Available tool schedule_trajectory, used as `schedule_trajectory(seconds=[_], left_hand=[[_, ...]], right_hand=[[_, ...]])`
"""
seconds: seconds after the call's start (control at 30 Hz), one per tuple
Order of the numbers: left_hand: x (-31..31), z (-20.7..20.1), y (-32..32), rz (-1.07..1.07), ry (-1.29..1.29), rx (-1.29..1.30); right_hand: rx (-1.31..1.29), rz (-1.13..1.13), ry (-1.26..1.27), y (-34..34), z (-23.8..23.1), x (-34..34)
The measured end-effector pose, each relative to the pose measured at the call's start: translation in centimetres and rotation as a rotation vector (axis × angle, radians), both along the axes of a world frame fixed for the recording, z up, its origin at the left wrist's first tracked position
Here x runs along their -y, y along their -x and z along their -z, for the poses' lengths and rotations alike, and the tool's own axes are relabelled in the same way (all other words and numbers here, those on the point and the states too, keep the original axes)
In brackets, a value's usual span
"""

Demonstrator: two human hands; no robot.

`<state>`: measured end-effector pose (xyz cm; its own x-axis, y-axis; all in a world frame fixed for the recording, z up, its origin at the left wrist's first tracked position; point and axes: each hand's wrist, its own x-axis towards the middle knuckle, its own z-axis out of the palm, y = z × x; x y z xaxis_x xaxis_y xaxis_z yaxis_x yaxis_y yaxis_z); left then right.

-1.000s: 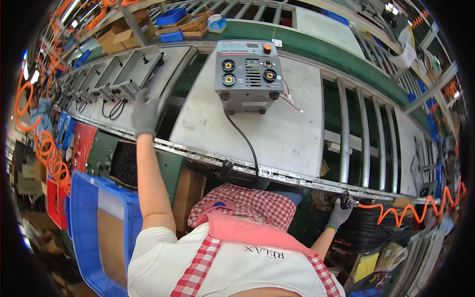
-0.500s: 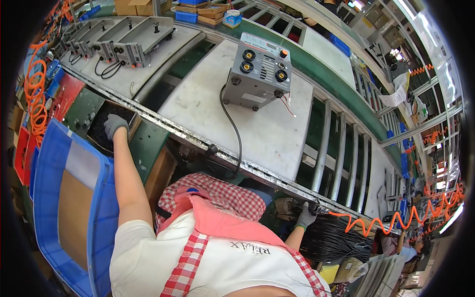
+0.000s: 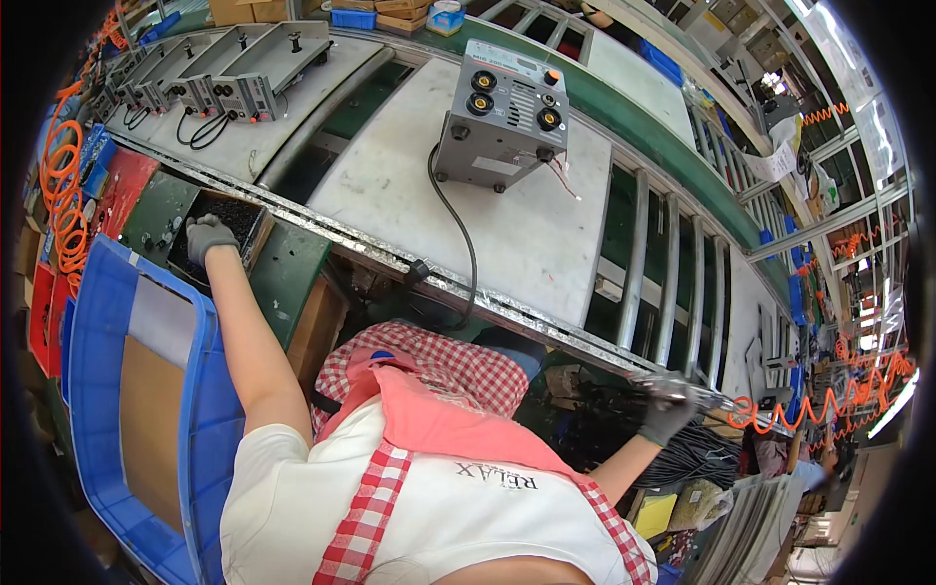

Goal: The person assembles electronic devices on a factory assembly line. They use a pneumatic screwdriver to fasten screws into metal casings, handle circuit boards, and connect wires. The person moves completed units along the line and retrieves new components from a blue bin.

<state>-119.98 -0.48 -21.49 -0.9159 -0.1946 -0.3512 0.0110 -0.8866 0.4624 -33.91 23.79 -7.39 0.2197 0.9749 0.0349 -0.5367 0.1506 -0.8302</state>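
At the left, my left hand, in a grey glove, is over a box of small black parts, probably screws. Its fingers are curled closed, and whatever they hold is hidden. On the right my gloved right hand grips a silvery air screwdriver, blurred by motion, joined to an orange coiled hose. Beyond my hands, on the white board of the line, stands a grey welding machine with round sockets on its panel. Its black power cord hangs over the near rail.
A blue plastic bin stands close beside my left arm. Several open machine chassis sit at the far left. Metal rollers lie right of the machine. Black cables are bundled below my right hand.
My right hand has moved right and up, carrying the air screwdriver away from above the cables. My left hand has shifted slightly left within the parts box, its fingers now curled. The view has shifted slightly.
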Motion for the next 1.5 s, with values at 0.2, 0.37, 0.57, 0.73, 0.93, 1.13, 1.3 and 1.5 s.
schedule_trajectory(seconds=[0.2, 0.37, 0.57, 0.73, 0.93, 1.13, 1.3, 1.5], left_hand=[[-7.7, -7.6, -9.1, 0.442, -0.366, -0.077], [-15.7, -12.8, -22.8, 0.916, -0.256, -0.079], [-18.9, -16.4, -38.3, 1.541, 0.031, 0.095], [-17.9, -18.2, -42.6, 1.703, 0.134, 0.030], [-16.8, -19.4, -43.0, 1.729, 0.141, -0.059], [-16.4, -19.3, -42.6, 1.713, 0.211, -0.210], [-16.2, -19.6, -42.3, 1.651, 0.303, -0.318], [-16.0, -19.5, -42.2, 1.589, 0.364, -0.381]], right_hand=[[-0.214, -0.213, -0.675, 5.3, -12.5, 2.2], [-0.401, -0.339, -0.723, 11.3, -14.8, 2.6], [-0.411, -0.661, -0.699, 18.7, -16.7, 3.3], [-0.245, -0.439, -0.724, 23.7, -15.4, 3.1], [-0.134, -0.361, -0.733, 27.3, -13.1, 3.0], [-0.096, -0.385, -0.739, 29.4, -12.4, 3.3], [-0.089, -0.398, -0.730, 30.1, -12.2, 2.9], [-0.077, -0.384, -0.705, 30.6, -12.2, 2.9]])
